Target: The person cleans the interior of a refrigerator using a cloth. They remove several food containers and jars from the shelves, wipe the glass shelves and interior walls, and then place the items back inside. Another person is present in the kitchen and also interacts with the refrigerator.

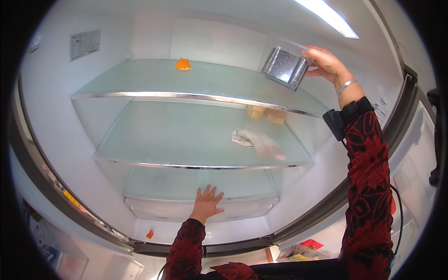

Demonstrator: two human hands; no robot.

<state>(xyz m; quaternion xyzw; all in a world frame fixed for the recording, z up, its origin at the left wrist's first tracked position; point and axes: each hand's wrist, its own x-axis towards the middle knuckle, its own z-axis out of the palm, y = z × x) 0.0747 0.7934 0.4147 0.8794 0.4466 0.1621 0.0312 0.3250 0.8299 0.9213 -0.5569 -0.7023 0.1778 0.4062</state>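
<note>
My right hand grips the rim of a clear plastic container, held tilted over the right end of the upper glass shelf of a refrigerator. Its lower part looks dark and speckled. Low in front of me, my left hand is spread with nothing in it, over the front of the lower glass shelf. A crumpled whitish cloth lies on the middle shelf. An orange piece of peel sits at the back of the upper shelf.
Two yellowish containers stand at the middle shelf's back right. A small orange piece lies on the refrigerator floor at lower left. Open doors with bins flank both sides; packages are at lower right. A lit strip is overhead.
</note>
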